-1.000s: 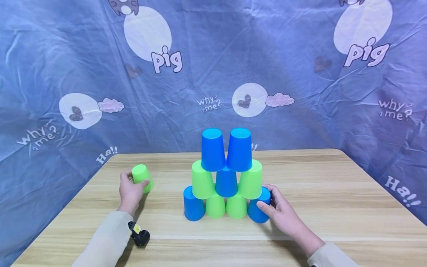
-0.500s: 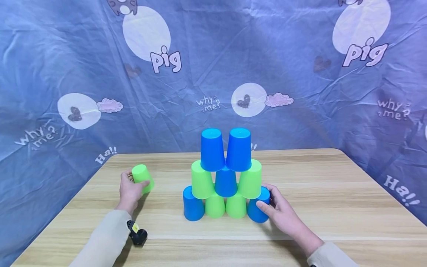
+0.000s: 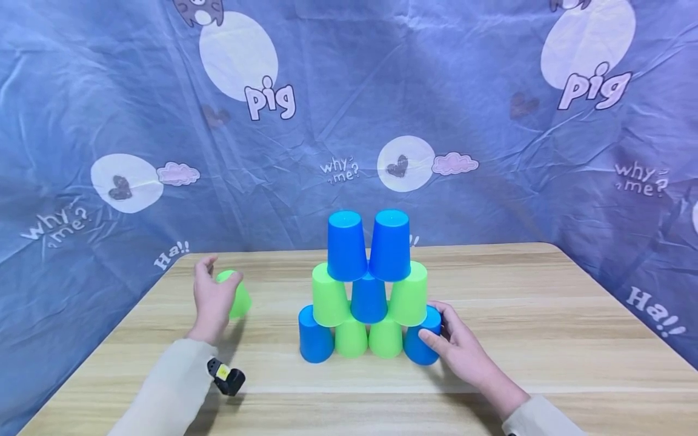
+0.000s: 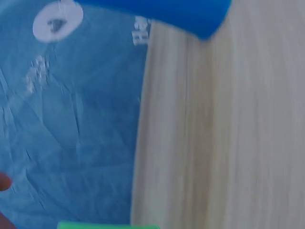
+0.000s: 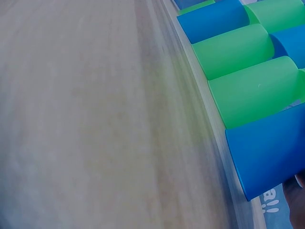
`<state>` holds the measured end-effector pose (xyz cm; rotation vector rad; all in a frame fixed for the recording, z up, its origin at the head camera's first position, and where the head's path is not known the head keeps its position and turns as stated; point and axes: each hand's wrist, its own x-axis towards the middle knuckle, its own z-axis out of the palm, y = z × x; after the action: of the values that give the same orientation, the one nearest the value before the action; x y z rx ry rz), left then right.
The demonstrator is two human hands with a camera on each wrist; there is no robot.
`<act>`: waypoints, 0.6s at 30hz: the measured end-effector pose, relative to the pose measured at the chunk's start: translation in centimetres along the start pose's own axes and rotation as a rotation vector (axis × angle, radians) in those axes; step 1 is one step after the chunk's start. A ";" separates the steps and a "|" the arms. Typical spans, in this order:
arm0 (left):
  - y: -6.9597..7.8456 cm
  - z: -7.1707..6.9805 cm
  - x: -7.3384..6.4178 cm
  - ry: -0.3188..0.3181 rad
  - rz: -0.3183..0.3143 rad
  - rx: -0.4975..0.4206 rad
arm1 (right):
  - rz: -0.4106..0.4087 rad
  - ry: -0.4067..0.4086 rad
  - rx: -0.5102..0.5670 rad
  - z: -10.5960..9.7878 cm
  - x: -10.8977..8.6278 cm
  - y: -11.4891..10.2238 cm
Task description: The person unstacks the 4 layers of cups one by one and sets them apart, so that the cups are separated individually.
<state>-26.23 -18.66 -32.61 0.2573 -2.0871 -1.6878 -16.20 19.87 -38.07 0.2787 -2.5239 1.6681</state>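
Observation:
In the head view my left hand [image 3: 212,297] is raised at the near left side of a lone upside-down green cup [image 3: 240,301], thumb and fingers spread apart and pinching nothing. The hand covers part of that cup. Its green edge [image 4: 108,226] shows at the bottom of the left wrist view, with a fingertip [image 4: 4,182] at the left. My right hand [image 3: 463,351] grips the blue cup [image 3: 418,346] at the right end of the bottom row, thumb in front. The right wrist view also shows that blue cup [image 5: 271,148], with part of the hand beside it.
Several upside-down blue and green cups form a three-row pyramid, with two blue cups on top, the left one [image 3: 346,247] and the right one [image 3: 390,247]. It stands on a wooden table [image 3: 518,284]. A blue printed cloth [image 3: 327,91] hangs behind.
My left hand has let go of the green cup and lifted slightly, its fingers spreading; the cup stays in place. My right hand keeps its grip on the blue cup.

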 end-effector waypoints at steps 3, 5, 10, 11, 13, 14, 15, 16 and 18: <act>1.1 0.9 -0.8 0.048 0.109 -0.141 | 0.004 -0.002 0.008 -0.1 0.0 -0.1; 1.9 1.4 -1.3 0.056 0.182 -0.224 | 0.002 -0.003 0.010 -0.1 0.0 -0.2; 3.9 2.5 -2.9 -0.005 0.246 -0.324 | -0.010 0.009 -0.003 -0.1 0.0 -0.2; 4.2 2.6 -3.2 -0.014 0.247 -0.334 | -0.011 0.009 -0.003 -0.1 0.0 -0.2; 4.6 2.9 -3.7 -0.024 0.260 -0.365 | -0.010 0.010 0.001 -0.1 0.0 -0.2; 4.7 3.1 -4.0 -0.026 0.276 -0.374 | -0.006 0.009 0.002 0.0 0.0 -0.1; 4.9 3.2 -4.3 -0.026 0.295 -0.388 | -0.002 0.006 0.001 0.0 -0.1 -0.1; 5.0 3.3 -4.5 -0.028 0.315 -0.397 | 0.002 0.007 0.003 0.0 -0.1 -0.1; 5.3 3.5 -5.1 -0.044 0.359 -0.419 | 0.010 0.008 0.005 0.0 0.0 0.0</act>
<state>-22.62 -12.20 -29.21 -0.2702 -1.6299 -1.8535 -16.15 19.84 -38.04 0.2593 -2.5198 1.6753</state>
